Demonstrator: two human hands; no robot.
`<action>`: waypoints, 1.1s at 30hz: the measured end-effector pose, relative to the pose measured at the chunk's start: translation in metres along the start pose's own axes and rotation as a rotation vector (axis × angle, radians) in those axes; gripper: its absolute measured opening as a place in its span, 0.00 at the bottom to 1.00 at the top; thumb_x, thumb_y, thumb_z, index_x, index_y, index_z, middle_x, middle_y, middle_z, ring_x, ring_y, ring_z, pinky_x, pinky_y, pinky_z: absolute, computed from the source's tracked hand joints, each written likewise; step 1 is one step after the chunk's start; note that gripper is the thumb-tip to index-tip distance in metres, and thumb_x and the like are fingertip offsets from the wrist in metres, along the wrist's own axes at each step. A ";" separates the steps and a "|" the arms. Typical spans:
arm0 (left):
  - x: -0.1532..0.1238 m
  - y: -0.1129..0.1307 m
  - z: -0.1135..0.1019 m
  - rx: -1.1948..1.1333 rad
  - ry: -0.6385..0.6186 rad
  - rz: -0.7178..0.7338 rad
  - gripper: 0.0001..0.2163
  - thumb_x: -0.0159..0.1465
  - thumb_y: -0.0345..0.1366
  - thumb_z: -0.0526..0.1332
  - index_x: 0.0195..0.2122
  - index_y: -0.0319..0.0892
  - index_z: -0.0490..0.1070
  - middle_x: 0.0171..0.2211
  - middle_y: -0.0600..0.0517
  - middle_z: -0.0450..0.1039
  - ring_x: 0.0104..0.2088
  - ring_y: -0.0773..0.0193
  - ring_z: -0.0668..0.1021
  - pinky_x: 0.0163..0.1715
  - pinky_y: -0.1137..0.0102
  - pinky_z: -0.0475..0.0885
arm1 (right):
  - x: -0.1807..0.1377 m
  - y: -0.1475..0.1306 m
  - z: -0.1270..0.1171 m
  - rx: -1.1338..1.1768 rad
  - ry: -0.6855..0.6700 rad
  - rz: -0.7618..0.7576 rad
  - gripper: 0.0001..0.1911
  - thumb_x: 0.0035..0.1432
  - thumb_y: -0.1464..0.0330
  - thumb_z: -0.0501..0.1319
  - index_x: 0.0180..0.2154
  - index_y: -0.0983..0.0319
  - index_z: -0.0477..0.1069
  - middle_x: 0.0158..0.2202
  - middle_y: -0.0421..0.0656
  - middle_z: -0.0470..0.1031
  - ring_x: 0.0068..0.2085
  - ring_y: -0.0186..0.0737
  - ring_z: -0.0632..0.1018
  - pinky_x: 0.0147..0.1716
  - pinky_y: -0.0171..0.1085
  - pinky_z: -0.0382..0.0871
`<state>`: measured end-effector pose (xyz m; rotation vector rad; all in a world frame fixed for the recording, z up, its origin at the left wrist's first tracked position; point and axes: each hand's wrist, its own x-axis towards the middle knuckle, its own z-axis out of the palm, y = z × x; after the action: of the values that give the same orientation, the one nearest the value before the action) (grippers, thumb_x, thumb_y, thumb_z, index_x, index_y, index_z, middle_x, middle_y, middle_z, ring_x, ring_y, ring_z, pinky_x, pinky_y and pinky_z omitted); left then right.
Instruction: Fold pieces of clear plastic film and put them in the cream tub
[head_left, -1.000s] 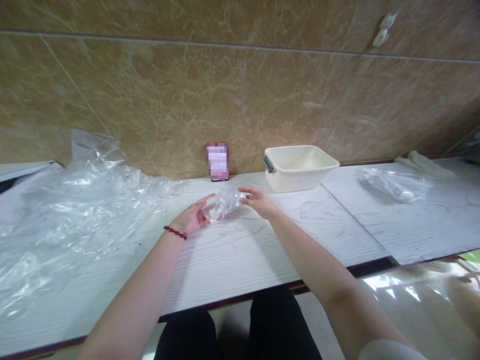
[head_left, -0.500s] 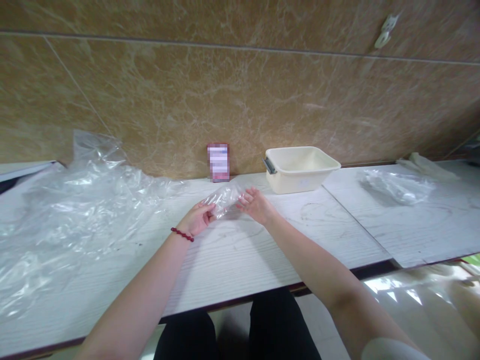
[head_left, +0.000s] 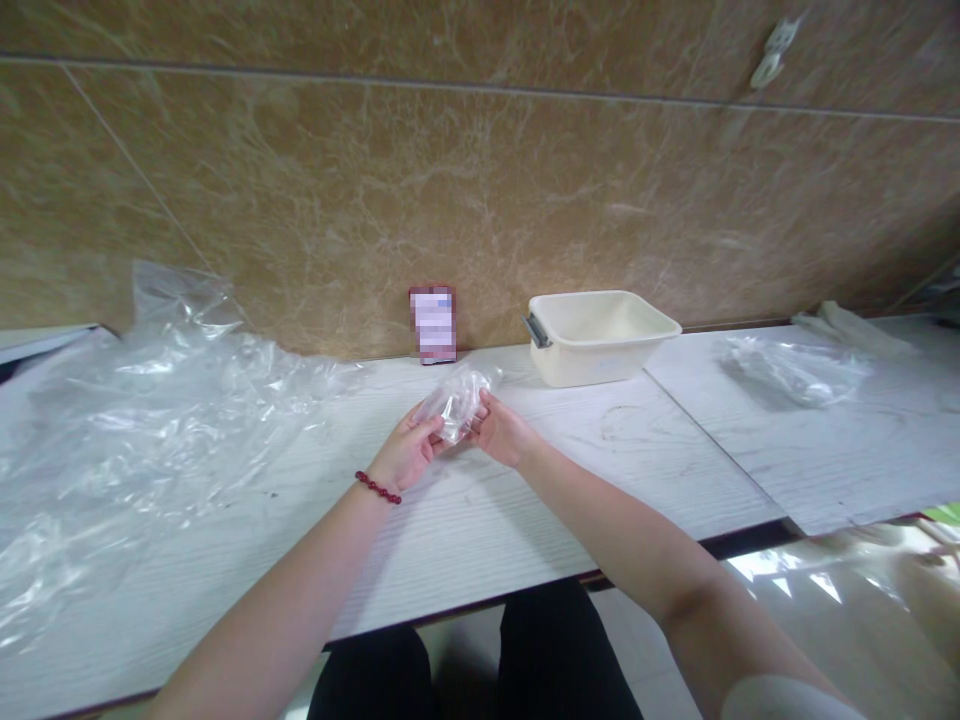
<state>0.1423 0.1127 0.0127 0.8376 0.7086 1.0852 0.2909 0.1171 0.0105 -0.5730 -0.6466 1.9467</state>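
Observation:
A small clear plastic bag (head_left: pixel 459 400), crumpled and shiny, is held between my two hands just above the white table. My left hand (head_left: pixel 411 448), with a dark red bead bracelet (head_left: pixel 378 487) at the wrist, grips its left side, thumb on top. On the right side, my right hand (head_left: pixel 501 430) has its thumb and fingers closed on the bag's edge. The fingers under the bag are partly hidden. Whether anything lies inside the bag I cannot tell.
Large clear plastic sheeting (head_left: pixel 187 400) spreads over the table's left side. A cream plastic bin (head_left: pixel 592 362) with a grey handle stands by the wall, right of a phone-like object (head_left: pixel 433 325) leaning upright. Farther right lies more clear plastic (head_left: pixel 799 370) beside a pale cloth-like item (head_left: pixel 855 332).
My right hand's spread fingers have closed onto the bag. Both hands have come a little closer together, and the bag is more bunched up.

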 end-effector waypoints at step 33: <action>0.000 -0.004 -0.004 0.274 0.006 0.061 0.30 0.51 0.32 0.61 0.54 0.48 0.50 0.29 0.54 0.72 0.28 0.69 0.73 0.31 0.73 0.67 | 0.001 -0.001 -0.005 -0.454 0.154 -0.019 0.09 0.40 0.65 0.62 0.23 0.65 0.68 0.19 0.36 0.67 0.23 0.28 0.66 0.26 0.30 0.60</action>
<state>0.1413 0.1127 0.0074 1.0956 0.8534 1.0587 0.2944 0.1197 0.0072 -0.9817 -0.9980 1.7206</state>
